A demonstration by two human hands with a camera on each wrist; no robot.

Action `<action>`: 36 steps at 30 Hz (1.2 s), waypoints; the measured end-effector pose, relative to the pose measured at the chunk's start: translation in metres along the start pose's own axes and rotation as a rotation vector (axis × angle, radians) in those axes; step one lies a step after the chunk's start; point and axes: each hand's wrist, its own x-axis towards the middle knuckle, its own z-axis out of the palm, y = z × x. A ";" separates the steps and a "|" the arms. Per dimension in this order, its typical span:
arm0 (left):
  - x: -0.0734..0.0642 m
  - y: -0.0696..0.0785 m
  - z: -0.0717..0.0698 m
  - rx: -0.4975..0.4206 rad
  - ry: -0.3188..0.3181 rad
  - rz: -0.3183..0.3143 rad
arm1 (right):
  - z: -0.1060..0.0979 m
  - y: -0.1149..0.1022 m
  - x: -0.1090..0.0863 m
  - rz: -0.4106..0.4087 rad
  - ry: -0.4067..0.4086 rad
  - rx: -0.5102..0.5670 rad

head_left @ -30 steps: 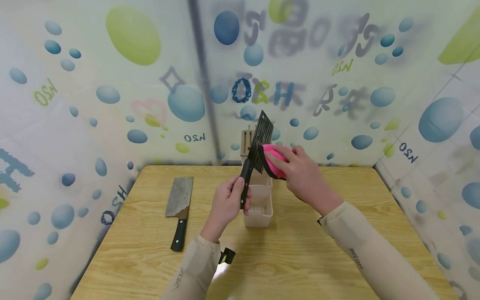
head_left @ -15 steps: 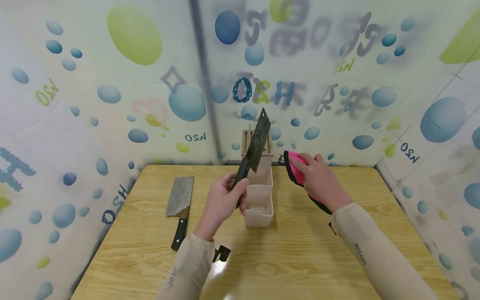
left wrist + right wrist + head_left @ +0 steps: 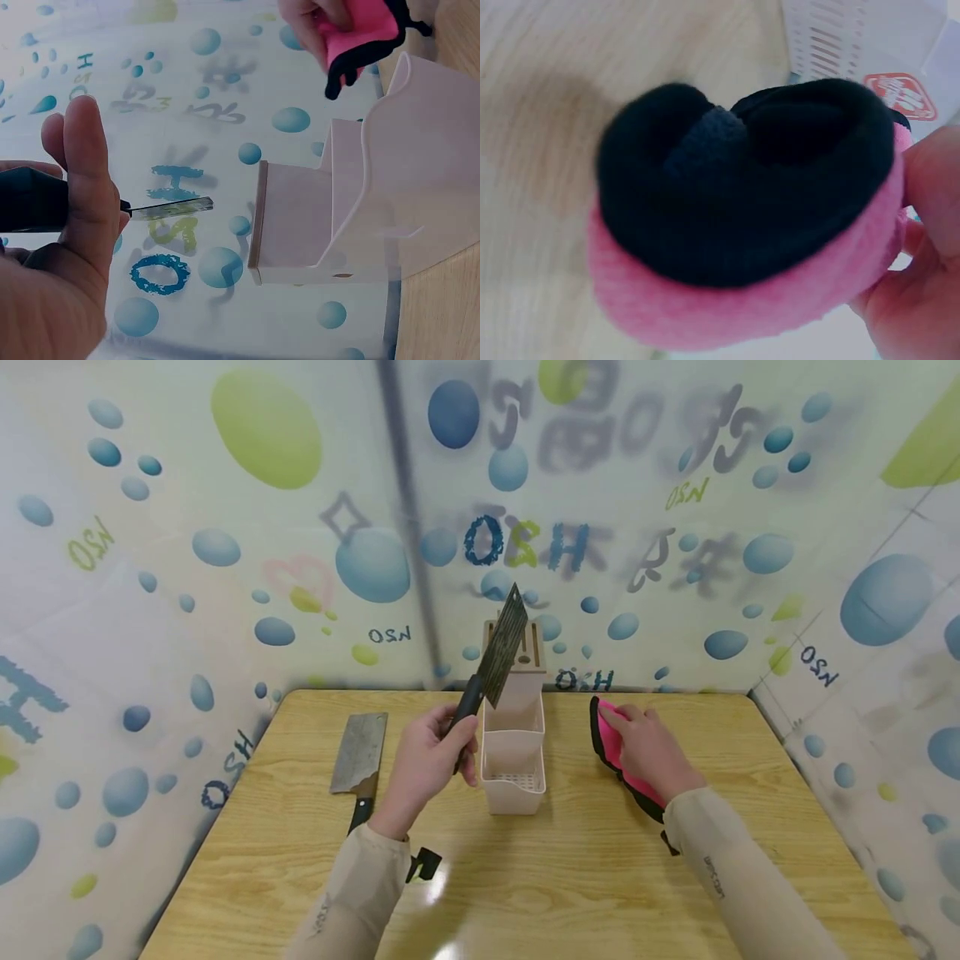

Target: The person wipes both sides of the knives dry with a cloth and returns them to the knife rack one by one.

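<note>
My left hand [image 3: 423, 768] grips a kitchen cleaver by its black handle, with the dark, ribbed blade [image 3: 504, 647] tilted up in front of the cream knife holder [image 3: 513, 797]. Seen in the left wrist view, the blade [image 3: 172, 208] is nearly edge-on. Over the right side of the table, my right hand [image 3: 658, 747] pinches a pink cloth [image 3: 611, 735] with black edging, well apart from the blade. The cloth [image 3: 727, 319] curls over in the right wrist view, its dark inner side showing. A second cleaver [image 3: 358, 752] lies flat at the left, its handle partly behind my left forearm.
The holder has a slotted brown top [image 3: 531, 647] and two open bins stepping down in front. It stands near the back of the wooden table [image 3: 585, 893], close to the patterned wall [image 3: 660, 435]. A black strap piece [image 3: 426, 864] shows at my left cuff.
My right hand has drawn the cloth off the cleaver's blade, to the right and down toward the table. My left hand has shifted left with the cleaver.
</note>
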 end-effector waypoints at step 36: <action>0.017 0.050 -0.018 0.448 0.011 -0.068 | 0.006 -0.024 0.027 -0.050 0.020 0.066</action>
